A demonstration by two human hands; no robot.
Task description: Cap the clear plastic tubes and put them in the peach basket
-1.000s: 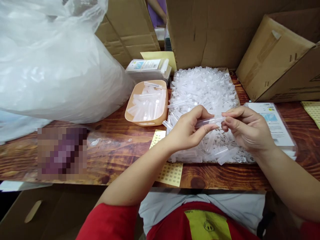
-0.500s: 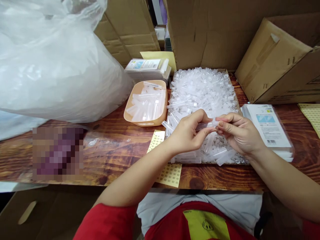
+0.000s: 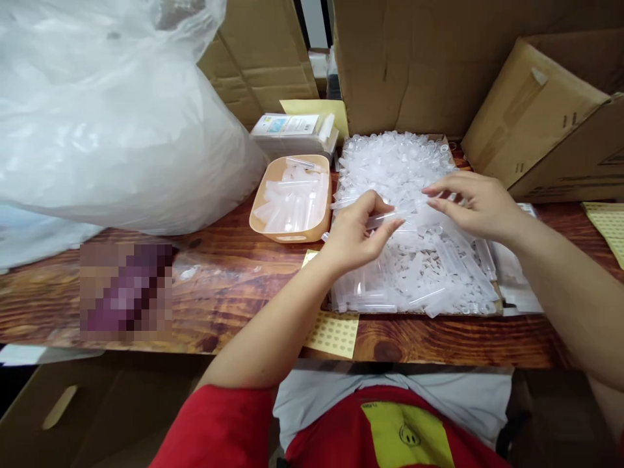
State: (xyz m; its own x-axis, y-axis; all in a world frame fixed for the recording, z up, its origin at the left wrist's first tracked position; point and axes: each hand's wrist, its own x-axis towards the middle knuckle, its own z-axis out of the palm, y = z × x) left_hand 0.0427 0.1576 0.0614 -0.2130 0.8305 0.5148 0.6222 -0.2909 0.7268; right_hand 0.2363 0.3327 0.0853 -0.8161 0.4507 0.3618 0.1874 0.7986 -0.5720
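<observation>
A translucent plastic tube [image 3: 383, 220] lies between the thumb and fingers of my left hand [image 3: 361, 231], which is closed on it above the near-left part of a heap. My right hand [image 3: 472, 201] hovers over the heap's right side, thumb and forefinger a little apart; I see nothing clear between them. Beneath both hands is the heap of clear tubes and small ring-like pieces [image 3: 390, 156], spread in a shallow cardboard tray [image 3: 496, 305]. To its left stands a peach plastic bin [image 3: 292, 238] with several frosted tubes [image 3: 287, 201] in it.
A big white plastic bag [image 3: 117, 130] bulges at the left. Packaged cards [image 3: 292, 130] are stacked behind the bin, and more packages [image 3: 511, 279] lie under my right forearm. A sticker sheet [image 3: 336, 335] sits at the front edge. Cardboard boxes [image 3: 531, 117] stand behind.
My hands have come apart: the right has let go of the tube and moved up and right. The left has shifted slightly up and left, keeping the tube.
</observation>
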